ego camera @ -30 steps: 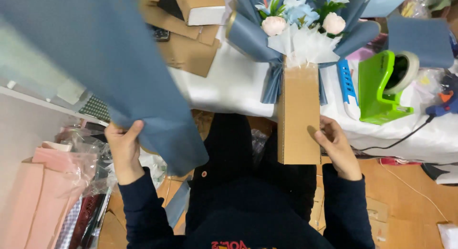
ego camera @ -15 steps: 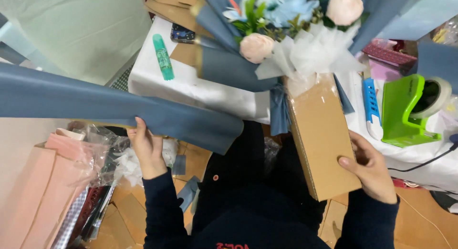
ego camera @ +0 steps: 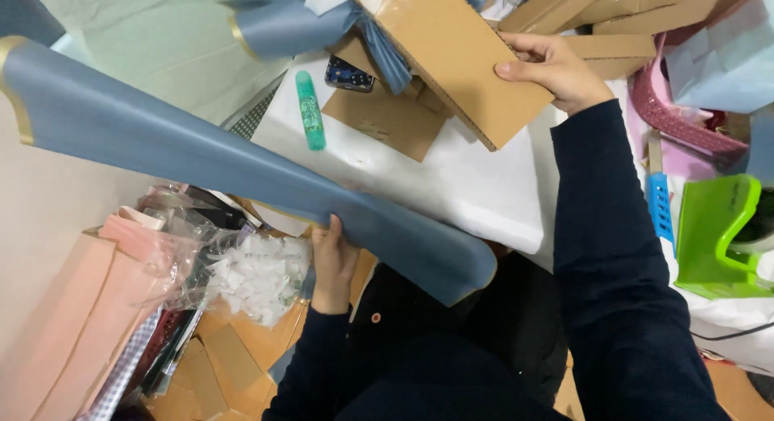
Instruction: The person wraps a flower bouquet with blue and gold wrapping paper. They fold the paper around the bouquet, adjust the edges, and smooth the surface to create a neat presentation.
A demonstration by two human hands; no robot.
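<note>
Since earlier: cardboard box [ego camera: 459, 62] tipped leftward over white table [ego camera: 484, 195] | right hand [ego camera: 552, 66] fingers clamp its edge, steadying | left hand [ego camera: 332, 260] fingers closed pinching blue wrapping sheet [ego camera: 234, 167], lifted clear beside green glue stick [ego camera: 310, 110]

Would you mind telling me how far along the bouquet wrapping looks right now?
Partly done: blue wrapping already surrounds the bouquet top above the cardboard box, tied with a blue ribbon. In hand: the right hand holds the box, tilted over the white table, while the left hand grips a loose blue sheet. That sheet is not yet on the bouquet.
</note>
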